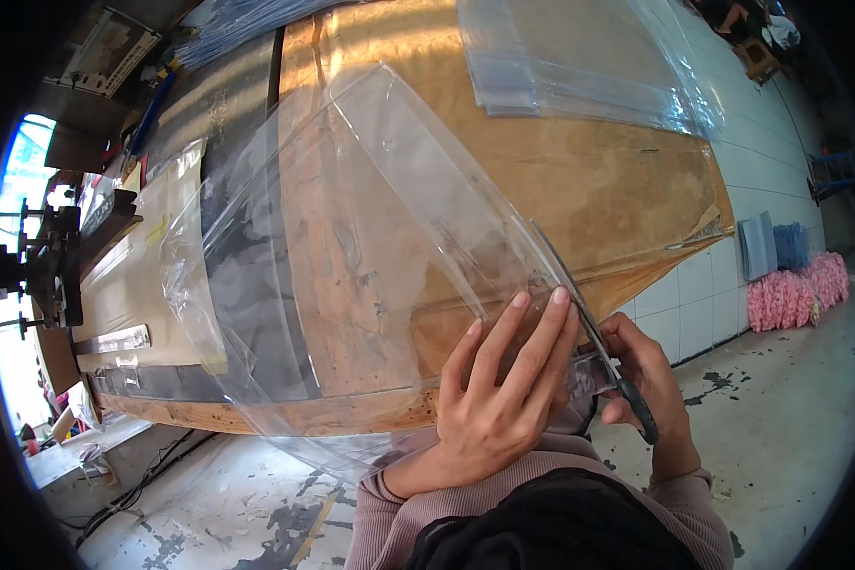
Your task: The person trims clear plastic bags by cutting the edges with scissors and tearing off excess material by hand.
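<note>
A large clear plastic sheet [351,218] lies across the wooden worktable and droops over its near edge. My left hand [503,399] rests flat on the sheet, fingers stretched out, close to the sheet's right edge. In my right hand [651,380] is a pair of scissors [579,309] with a black handle. Their long blades point away from me, along the sheet's edge and just beside my left fingertips. Part of the handle is hidden by my right fingers.
A stack of clear plastic pieces [579,66] lies at the table's far side. Brown paper [617,180] covers the right part of the tabletop. A metal ruler [114,340] lies at the left, near machinery [52,256]. Pink bundles [798,293] sit on the floor by the tiled wall.
</note>
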### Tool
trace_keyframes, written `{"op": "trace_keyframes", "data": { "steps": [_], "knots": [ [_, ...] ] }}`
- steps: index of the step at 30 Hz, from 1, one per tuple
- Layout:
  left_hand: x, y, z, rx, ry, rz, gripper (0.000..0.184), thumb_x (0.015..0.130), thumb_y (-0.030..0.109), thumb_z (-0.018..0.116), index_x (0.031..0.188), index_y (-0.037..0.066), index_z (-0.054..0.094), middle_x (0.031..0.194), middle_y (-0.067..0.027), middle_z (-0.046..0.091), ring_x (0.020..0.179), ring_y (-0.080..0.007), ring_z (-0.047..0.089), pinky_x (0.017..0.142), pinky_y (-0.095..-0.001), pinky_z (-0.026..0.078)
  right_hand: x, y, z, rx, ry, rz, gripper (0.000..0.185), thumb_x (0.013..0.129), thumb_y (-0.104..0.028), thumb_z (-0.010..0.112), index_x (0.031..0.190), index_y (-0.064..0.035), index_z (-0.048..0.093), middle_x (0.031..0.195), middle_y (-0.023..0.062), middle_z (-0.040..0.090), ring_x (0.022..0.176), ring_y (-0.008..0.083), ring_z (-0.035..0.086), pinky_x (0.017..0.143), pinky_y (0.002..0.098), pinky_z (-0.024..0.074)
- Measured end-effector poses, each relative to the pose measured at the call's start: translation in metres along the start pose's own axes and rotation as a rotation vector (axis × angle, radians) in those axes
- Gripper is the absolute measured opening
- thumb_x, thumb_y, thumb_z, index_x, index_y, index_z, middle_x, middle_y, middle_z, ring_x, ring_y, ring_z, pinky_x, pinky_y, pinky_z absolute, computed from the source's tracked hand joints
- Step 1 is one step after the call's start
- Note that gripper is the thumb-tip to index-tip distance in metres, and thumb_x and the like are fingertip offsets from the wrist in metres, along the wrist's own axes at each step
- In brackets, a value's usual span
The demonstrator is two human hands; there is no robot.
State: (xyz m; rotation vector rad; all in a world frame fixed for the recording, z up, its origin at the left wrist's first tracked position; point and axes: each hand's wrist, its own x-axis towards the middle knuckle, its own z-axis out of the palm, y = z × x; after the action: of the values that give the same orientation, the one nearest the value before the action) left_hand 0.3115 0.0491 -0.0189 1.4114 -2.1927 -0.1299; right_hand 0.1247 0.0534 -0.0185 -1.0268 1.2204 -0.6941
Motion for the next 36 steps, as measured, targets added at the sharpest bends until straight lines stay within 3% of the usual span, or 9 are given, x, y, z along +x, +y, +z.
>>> {"op": "trace_keyframes", "data": {
  "steps": [5,8,11,14,18,30,36],
  "knots": [
    [-0.001,0.001,0.002,0.053,0.002,-0.020,0.040,0.076,0.019,0.052,0.114,0.017,0.065,0.128,0.0043,0.055,0.114,-0.0156,0.054,0.095,-0.0333,0.038,-0.001,-0.002,0.001,0.058,0.006,0.078,0.086,0.047,-0.051,0.087,0.105,-0.0006,0.048,0.077,-0.0006,0.048,0.071,0.0067,0.046,0.059,0.0186,0.0414],
    [0.000,0.001,0.001,0.006,0.019,-0.001,0.042,0.073,0.015,0.056,0.114,0.011,0.065,0.124,-0.0010,0.058,0.114,-0.0214,0.054,0.096,-0.0371,0.038,-0.002,0.000,-0.001,0.028,0.014,0.108,0.086,0.047,-0.049,0.088,0.105,-0.0004,0.048,0.080,0.0000,0.050,0.073,0.0067,0.047,0.060,0.0183,0.0419],
    [0.001,0.000,0.002,0.016,0.025,0.010,0.043,0.072,0.015,0.056,0.114,0.011,0.065,0.124,-0.0010,0.058,0.114,-0.0209,0.055,0.096,-0.0369,0.038,-0.003,0.001,-0.006,-0.018,-0.004,0.115,0.087,0.048,-0.050,0.088,0.107,0.0001,0.048,0.084,0.0016,0.051,0.076,0.0079,0.048,0.063,0.0197,0.0441],
    [-0.001,0.001,0.001,0.040,0.000,-0.012,0.041,0.077,0.018,0.050,0.117,0.016,0.064,0.127,0.0042,0.056,0.113,-0.0147,0.054,0.098,-0.0340,0.036,0.001,0.001,-0.005,-0.038,-0.019,0.027,0.091,0.049,-0.053,0.087,0.111,0.0010,0.048,0.090,0.0040,0.054,0.081,0.0101,0.052,0.070,0.0230,0.0467],
    [0.000,0.001,0.001,-0.002,0.025,0.003,0.043,0.072,0.014,0.056,0.114,0.011,0.065,0.122,-0.0014,0.059,0.111,-0.0184,0.057,0.097,-0.0362,0.037,0.006,-0.006,-0.002,0.007,-0.033,0.025,0.095,0.050,-0.056,0.085,0.115,0.0022,0.047,0.097,0.0072,0.057,0.088,0.0133,0.056,0.078,0.0274,0.0483],
    [0.000,0.001,0.002,-0.007,0.049,0.000,0.040,0.073,0.012,0.054,0.111,0.013,0.067,0.118,0.0003,0.062,0.106,-0.0147,0.059,0.097,-0.0346,0.036,0.004,-0.004,-0.008,-0.018,-0.010,0.130,0.093,0.043,-0.049,0.090,0.108,0.0047,0.050,0.090,0.0055,0.059,0.083,0.0102,0.057,0.072,0.0245,0.0504],
    [-0.002,0.001,0.003,0.023,0.041,0.020,0.039,0.075,0.015,0.053,0.112,0.015,0.066,0.121,0.0026,0.060,0.109,-0.0121,0.057,0.097,-0.0340,0.037,0.006,-0.004,-0.007,-0.007,-0.011,0.056,0.091,0.046,-0.051,0.088,0.108,0.0046,0.050,0.089,0.0057,0.059,0.082,0.0104,0.057,0.072,0.0245,0.0500]
  ]
}}
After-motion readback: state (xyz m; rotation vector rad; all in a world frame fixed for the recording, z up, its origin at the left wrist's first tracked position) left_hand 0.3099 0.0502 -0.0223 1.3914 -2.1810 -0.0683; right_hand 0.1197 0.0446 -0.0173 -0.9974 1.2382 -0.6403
